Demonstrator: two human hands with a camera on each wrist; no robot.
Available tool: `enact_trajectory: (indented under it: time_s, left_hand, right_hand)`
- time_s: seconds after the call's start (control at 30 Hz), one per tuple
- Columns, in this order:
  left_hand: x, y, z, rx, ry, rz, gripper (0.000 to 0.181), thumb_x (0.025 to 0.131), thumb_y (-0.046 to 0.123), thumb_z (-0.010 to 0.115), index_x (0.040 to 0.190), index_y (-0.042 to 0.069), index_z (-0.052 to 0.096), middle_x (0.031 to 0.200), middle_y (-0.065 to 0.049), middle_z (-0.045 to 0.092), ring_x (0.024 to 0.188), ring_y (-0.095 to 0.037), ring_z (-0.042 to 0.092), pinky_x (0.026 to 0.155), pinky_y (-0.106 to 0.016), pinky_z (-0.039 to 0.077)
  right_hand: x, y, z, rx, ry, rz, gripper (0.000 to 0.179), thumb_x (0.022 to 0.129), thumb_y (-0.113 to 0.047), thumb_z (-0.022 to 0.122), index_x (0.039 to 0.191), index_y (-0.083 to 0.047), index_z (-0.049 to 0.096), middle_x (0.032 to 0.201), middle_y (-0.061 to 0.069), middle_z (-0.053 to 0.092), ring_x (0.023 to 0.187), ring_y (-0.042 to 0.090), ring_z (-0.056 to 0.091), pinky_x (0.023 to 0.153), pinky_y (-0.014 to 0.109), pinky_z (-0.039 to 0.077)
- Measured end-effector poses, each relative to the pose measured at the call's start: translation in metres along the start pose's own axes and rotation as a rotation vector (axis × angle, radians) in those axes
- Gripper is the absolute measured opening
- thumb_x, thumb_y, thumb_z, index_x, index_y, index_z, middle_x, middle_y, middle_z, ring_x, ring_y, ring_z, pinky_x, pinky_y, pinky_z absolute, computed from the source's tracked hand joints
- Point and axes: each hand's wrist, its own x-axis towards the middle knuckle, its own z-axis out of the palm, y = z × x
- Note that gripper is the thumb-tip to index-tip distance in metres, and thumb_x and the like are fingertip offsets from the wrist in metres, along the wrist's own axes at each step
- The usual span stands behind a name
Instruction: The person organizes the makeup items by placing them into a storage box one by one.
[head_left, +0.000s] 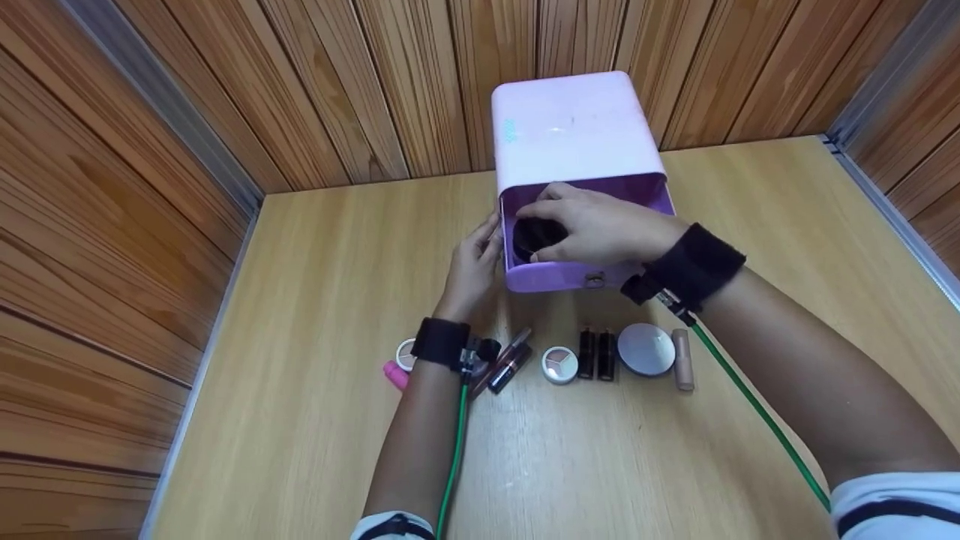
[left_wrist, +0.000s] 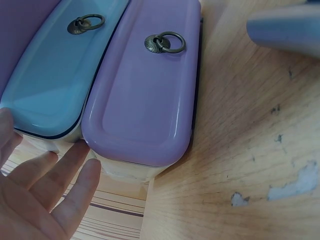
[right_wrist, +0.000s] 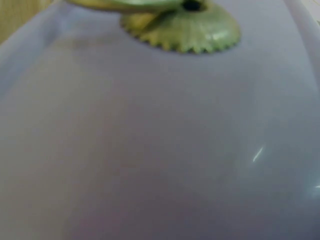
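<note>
A small drawer cabinet (head_left: 574, 127) with a pale pink top stands against the back wall, its lilac top drawer (head_left: 547, 280) pulled out. Inside that drawer my right hand (head_left: 600, 225) grips a dark, rounded object (head_left: 534, 234), thumb on the near side and fingers over the far side. My left hand (head_left: 472, 266) rests along the cabinet's left side with fingers extended. In the left wrist view, the left fingertips (left_wrist: 90, 172) lie at the edges of a blue drawer (left_wrist: 55, 75) and a purple drawer (left_wrist: 142, 90). A metal ring pull (right_wrist: 185, 25) fills the top of the right wrist view.
On the table before the cabinet lie a round three-colour palette (head_left: 559, 365), two black tubes (head_left: 587, 354), a round silvery compact (head_left: 646, 349), a beige tube (head_left: 682, 360) and a dark tube (head_left: 510, 369). A pink item (head_left: 395, 374) sits partly behind my left forearm.
</note>
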Motion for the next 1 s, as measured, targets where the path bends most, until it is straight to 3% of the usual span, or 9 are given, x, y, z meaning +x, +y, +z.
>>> enact_trajectory:
  time_s: [0.27,0.6,0.83,1.0]
  left_hand:
    - [-0.002,-0.001,-0.001,0.019,0.004,0.009,0.041,0.104,0.018,0.048,0.144,0.010,0.046,0.149,-0.006,0.041,0.132,-0.012,0.042,0.101,-0.021,0.038]
    - [-0.002,0.001,0.000,0.019,-0.017,-0.002,0.042,0.104,0.016,0.048,0.145,0.010,0.044,0.150,-0.008,0.039,0.135,-0.016,0.039,0.102,-0.021,0.037]
    - [-0.004,0.000,0.003,0.031,-0.025,-0.020,0.042,0.104,0.018,0.048,0.145,0.008,0.045,0.150,-0.006,0.040,0.136,-0.013,0.038,0.104,-0.019,0.034]
    - [-0.007,0.002,0.002,0.024,-0.018,-0.029,0.042,0.104,0.018,0.047,0.145,0.009,0.044,0.150,-0.005,0.039,0.135,-0.011,0.037,0.103,-0.020,0.035]
  right_hand:
    - [0.000,0.003,0.003,-0.007,-0.010,-0.006,0.061,0.092,-0.047,0.063,0.144,-0.018,0.049,0.125,0.003,0.050,0.106,0.020,0.048,0.089,0.040,0.042]
    - [-0.002,0.004,0.004,-0.026,-0.035,-0.021,0.056,0.097,-0.041,0.059,0.144,-0.013,0.049,0.120,0.004,0.055,0.103,0.021,0.051,0.087,0.041,0.042]
    - [-0.008,0.003,0.003,-0.012,-0.041,0.008,0.051,0.102,-0.036,0.050,0.148,-0.015,0.043,0.141,0.010,0.049,0.131,0.026,0.042,0.107,0.048,0.032]
    - [-0.012,0.004,0.003,0.007,-0.034,-0.008,0.048,0.104,-0.035,0.046,0.147,-0.015,0.044,0.144,0.009,0.047,0.135,0.026,0.039,0.109,0.048,0.030]
